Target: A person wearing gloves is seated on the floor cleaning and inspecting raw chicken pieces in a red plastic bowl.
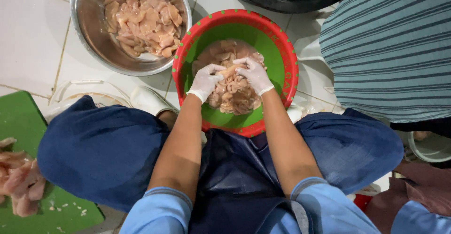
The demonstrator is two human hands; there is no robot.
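A: Right, entry one. Where does the meat sit?

B: Raw chicken pieces (232, 95) lie heaped in the green basin with a red rim (282, 51), on the tiled floor (33, 32) directly between the person's knees. Judgement: set there so both forearms drop straight in from a seated posture.

A: Hands?

B: Both in white gloves. Left hand (206, 81) and right hand (253, 74) meet over the top of the heap, each at one end of a single pale piece (230, 70).

A: Fingers?

B: Left fingers (213, 69) are curled, closed around the near end of that piece. Right fingers (245, 64) are bent over its other end, pressed together rather than spread. Both read as a pinch-and-hold grip; how tight, cannot tell.

A: Surroundings?

B: A steel bowl (89, 23) with more chicken stands just beside the basin, upper left, within arm's reach. A green cutting board (23, 121) bearing further pieces sits at far left, well apart. Another person in a striped garment (390, 51) is near on the right; none of their hands are in the basin.
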